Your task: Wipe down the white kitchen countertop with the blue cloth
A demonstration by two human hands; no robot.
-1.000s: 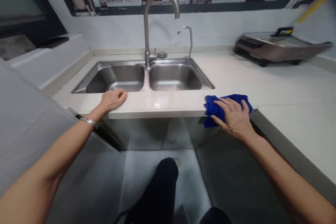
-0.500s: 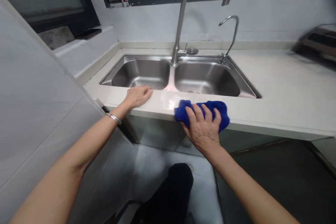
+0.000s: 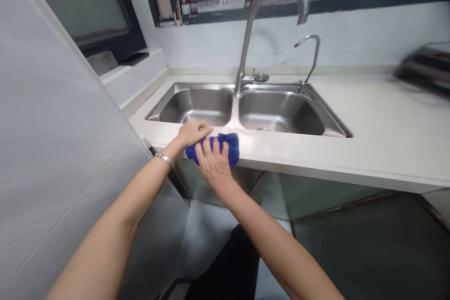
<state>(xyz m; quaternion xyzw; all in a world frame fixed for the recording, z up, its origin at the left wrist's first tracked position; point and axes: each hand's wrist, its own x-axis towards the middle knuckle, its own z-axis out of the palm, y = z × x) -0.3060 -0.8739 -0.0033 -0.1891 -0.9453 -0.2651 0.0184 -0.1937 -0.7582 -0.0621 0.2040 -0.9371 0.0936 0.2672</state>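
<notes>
My right hand (image 3: pixel 213 164) presses a crumpled blue microfibre cloth (image 3: pixel 229 148) against the front edge of a cream stone countertop (image 3: pixel 383 150), its fingers spread over the cloth. Just to the left, my left hand (image 3: pixel 194 133) rests on the same edge, holding nothing, with its fingertips by the top of the cloth. A silver bangle (image 3: pixel 165 160) circles my left wrist. Directly behind both hands is the rim of a double stainless steel sink (image 3: pixel 197 107).
A tall arched steel faucet (image 3: pixel 273 14) and a small filtered-water tap (image 3: pixel 309 58) rise behind the sink. A blurred electric grill pan (image 3: pixel 423 65) sits at the far right. A large white panel fills the left side, and a tiled floor lies below.
My right hand has slid left along the counter edge with the cloth, closing up to my left hand. My left hand has barely moved, and the view has shifted slightly.
</notes>
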